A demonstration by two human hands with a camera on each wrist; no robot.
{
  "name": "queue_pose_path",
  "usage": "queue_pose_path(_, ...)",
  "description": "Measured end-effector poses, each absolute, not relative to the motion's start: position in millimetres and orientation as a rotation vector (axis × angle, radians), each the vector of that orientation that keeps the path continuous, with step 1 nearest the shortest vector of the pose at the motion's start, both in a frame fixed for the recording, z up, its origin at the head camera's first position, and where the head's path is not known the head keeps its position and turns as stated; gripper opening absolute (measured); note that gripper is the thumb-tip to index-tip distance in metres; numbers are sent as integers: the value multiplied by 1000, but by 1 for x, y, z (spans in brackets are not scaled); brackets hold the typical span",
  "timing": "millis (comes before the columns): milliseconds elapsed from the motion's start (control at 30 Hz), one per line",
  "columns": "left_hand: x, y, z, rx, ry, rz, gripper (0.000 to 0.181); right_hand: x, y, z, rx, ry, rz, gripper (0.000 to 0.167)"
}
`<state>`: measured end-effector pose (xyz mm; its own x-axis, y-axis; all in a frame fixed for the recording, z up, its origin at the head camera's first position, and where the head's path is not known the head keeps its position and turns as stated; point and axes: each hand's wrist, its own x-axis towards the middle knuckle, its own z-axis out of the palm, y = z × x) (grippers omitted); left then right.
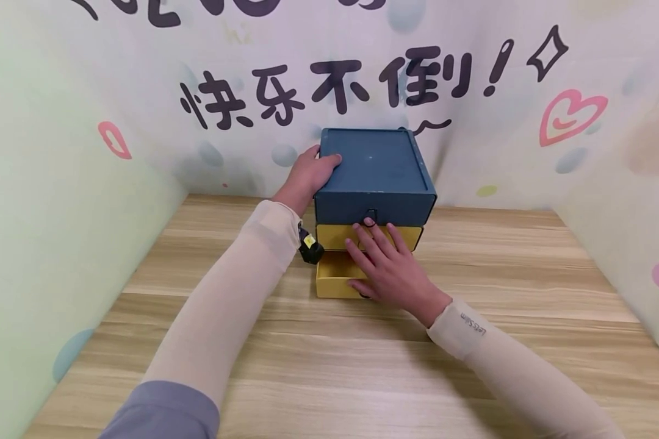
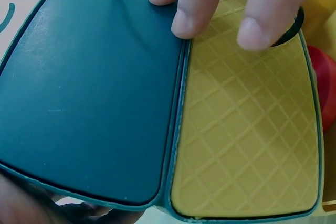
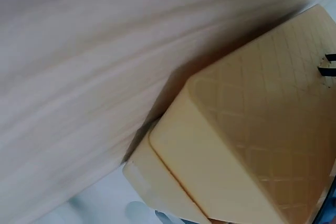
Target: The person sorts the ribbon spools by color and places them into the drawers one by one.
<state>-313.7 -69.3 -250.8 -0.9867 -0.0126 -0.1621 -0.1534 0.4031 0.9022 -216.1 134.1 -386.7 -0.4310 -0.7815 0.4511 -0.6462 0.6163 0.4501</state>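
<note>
A small drawer cabinet with a blue top stands against the back wall. My left hand rests on its upper left edge, thumb across the top, other fingers mostly hidden along the side. The right hand spreads its straight fingers over the front of the yellow middle drawer, fingertips reaching the blue upper drawer near its black loop. Its thumb lies at the front of the yellow bottom drawer, which stands pulled out. Something red shows inside that drawer in the left wrist view.
The cabinet stands on a wood-grain table. Behind it hangs a white backdrop with black lettering and coloured shapes. A black device is strapped at the left wrist, close to the cabinet's left side.
</note>
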Motion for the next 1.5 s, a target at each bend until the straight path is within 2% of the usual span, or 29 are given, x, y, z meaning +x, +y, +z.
queue_pose_path(300, -314, -69, -250, -160, 2509, 1647, 63, -226, 134, -387, 1083, -2096, -335, 71)
queue_pose_path(633, -314, -69, -253, -149, 2510, 1660, 61, -236, 135, -394, 1086, -2041, -336, 59)
queue_pose_path(933, -313, -69, -252, -149, 2495, 1666, 62, -242, 135, -397, 1051, -1965, -356, 58)
queue_pose_path(1267, -312, -70, -252, -151, 2492, 1662, 62, -246, 133, -401, 1032, -1932, -358, 43)
queue_pose_path(1500, -312, -69, -251, -152, 2493, 1670, 62, -246, 132, -398, 1029, -1930, -345, 42)
